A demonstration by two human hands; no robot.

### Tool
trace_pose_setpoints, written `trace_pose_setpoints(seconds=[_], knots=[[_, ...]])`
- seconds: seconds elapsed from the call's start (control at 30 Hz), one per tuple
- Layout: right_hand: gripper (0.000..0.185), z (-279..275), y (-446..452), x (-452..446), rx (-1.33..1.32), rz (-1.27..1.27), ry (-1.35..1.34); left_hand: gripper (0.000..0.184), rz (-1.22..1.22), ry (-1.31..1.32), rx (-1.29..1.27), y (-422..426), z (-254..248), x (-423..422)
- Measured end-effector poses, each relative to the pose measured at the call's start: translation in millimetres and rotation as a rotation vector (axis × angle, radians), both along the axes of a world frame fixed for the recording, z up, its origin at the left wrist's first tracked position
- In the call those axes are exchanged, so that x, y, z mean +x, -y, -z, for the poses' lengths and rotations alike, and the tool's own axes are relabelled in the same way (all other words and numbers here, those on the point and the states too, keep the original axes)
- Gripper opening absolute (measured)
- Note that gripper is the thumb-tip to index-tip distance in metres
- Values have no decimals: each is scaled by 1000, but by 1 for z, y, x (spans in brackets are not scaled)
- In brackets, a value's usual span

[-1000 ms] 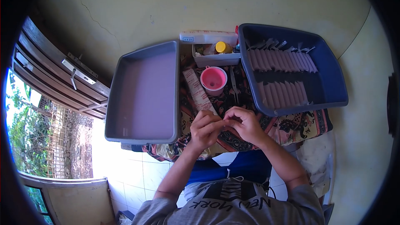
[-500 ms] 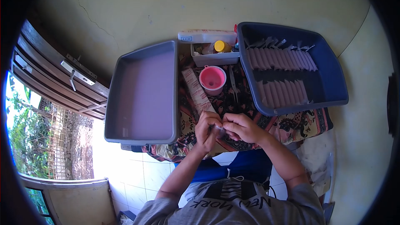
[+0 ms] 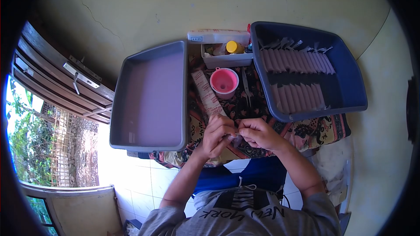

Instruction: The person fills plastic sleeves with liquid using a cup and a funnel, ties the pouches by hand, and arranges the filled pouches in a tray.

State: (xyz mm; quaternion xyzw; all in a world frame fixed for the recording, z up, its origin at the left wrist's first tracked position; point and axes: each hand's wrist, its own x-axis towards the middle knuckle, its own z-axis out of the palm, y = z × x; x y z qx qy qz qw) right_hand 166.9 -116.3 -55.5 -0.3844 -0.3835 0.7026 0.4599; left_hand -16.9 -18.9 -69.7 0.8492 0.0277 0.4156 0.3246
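My left hand (image 3: 216, 136) and my right hand (image 3: 259, 134) meet over the near edge of the table, fingertips pinched. Between them is a small piece of clear plastic bag (image 3: 237, 140), mostly covered by the fingers. Just beyond my left hand lies a long plastic packet with red print (image 3: 206, 92). A pink funnel (image 3: 225, 80) rests in a white container behind the hands. To its right are scissors (image 3: 247, 88), lying on the dark patterned cloth.
A grey tub (image 3: 148, 100) of pale purple liquid stands left. The blue tub (image 3: 302, 114) at right holds two rows of filled purple bags (image 3: 302, 96). At the back, a grey box (image 3: 227, 61) holds a yellow-capped jar (image 3: 234, 48), beside a white plastic roll (image 3: 218, 37).
Both hands stay together with the plastic, and their fingers have shifted slightly. The right hand has moved a little to the right, and the fingertips are somewhat farther apart.
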Motion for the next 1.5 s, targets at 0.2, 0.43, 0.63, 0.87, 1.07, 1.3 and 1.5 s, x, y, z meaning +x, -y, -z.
trace_pose_setpoints(seconds=[0.2,0.43,0.63,0.87,1.07,1.3,1.5], knots=[[14,-15,0,-7,165,88,100,8,22,201,-153,12,-3,7],[20,-18,8,-4,73,-34,64,28,84,381,-241,21,-3,9],[21,-28,12,-8,52,-131,-113,34,269,350,-404,28,-16,1],[20,-33,15,-9,85,-130,-109,32,418,191,-485,21,-34,-7],[14,-31,13,-13,204,34,5,33,356,275,-376,18,-28,-1],[15,-31,7,-14,359,155,573,29,169,159,-638,22,4,-1],[17,-12,2,-10,228,200,530,37,-55,-6,-771,25,-8,-2]])
